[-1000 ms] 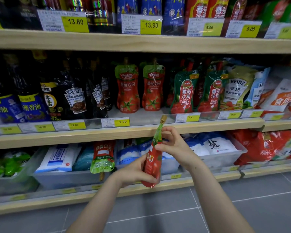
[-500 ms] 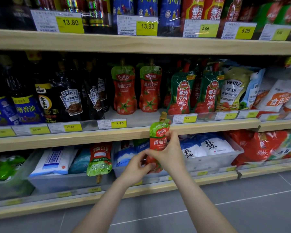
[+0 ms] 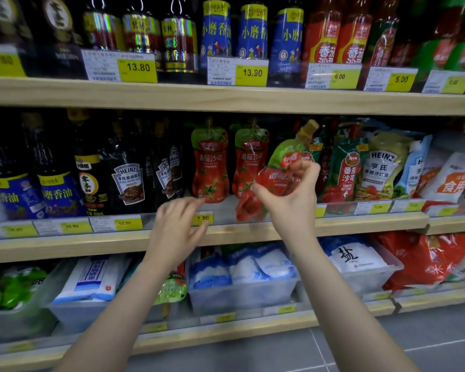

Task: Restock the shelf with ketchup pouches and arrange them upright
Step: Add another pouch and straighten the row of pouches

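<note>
My right hand (image 3: 293, 194) grips a red-and-green ketchup pouch (image 3: 279, 170) by its middle, tilted with the gold cap up and to the right, in front of the middle shelf (image 3: 91, 238). Two matching ketchup pouches (image 3: 210, 162) (image 3: 249, 157) stand upright on that shelf just left of it. My left hand (image 3: 179, 224) hovers with fingers spread and relaxed at the shelf's front rail, below the left pouch, holding nothing. Another pouch of the same kind (image 3: 172, 285) lies in the bottom shelf, partly hidden by my left forearm.
Dark sauce bottles (image 3: 126, 178) fill the middle shelf's left; other green ketchup pouches (image 3: 346, 173) and Heinz bags (image 3: 381, 167) stand to the right. Clear bins of salt bags (image 3: 242, 291) sit below. Bottles line the top shelf (image 3: 226, 100). Grey floor lies underneath.
The pouch rose from lower-shelf height to the middle shelf, now tilted. My left hand let go of it and moved left to the shelf's front rail. The view came closer.
</note>
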The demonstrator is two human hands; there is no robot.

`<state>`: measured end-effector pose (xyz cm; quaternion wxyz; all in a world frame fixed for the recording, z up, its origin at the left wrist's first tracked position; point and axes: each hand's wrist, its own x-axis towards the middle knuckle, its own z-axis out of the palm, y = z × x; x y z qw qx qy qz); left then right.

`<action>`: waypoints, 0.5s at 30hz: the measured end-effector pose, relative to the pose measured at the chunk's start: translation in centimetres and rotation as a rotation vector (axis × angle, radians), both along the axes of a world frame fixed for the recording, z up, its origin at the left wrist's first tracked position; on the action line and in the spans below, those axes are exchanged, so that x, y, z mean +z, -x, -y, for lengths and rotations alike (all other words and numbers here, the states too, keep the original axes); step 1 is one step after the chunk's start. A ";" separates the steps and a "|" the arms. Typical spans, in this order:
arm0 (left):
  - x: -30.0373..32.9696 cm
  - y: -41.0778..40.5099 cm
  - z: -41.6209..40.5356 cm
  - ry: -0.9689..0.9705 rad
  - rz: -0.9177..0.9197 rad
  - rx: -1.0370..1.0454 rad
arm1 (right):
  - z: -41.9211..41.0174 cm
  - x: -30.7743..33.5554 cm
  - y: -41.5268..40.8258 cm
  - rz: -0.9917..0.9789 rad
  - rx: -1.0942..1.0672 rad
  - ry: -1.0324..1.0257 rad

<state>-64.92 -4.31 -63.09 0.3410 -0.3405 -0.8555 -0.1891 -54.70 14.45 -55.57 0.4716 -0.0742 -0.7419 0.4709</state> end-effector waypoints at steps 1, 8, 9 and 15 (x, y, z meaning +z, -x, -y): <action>-0.5 0.3 0.1 0.076 -0.008 0.016 | 0.0 0.5 0.7 -0.012 -0.025 -0.016; -2.9 1.2 -0.7 0.102 -0.120 0.110 | -0.3 -0.7 5.2 0.092 -0.234 -0.247; -3.1 1.2 -0.8 0.097 -0.133 0.115 | -0.5 -1.1 5.7 0.136 -0.262 -0.270; -3.5 1.7 -0.9 0.099 -0.160 0.122 | -1.4 -2.1 7.5 0.308 -0.441 -0.315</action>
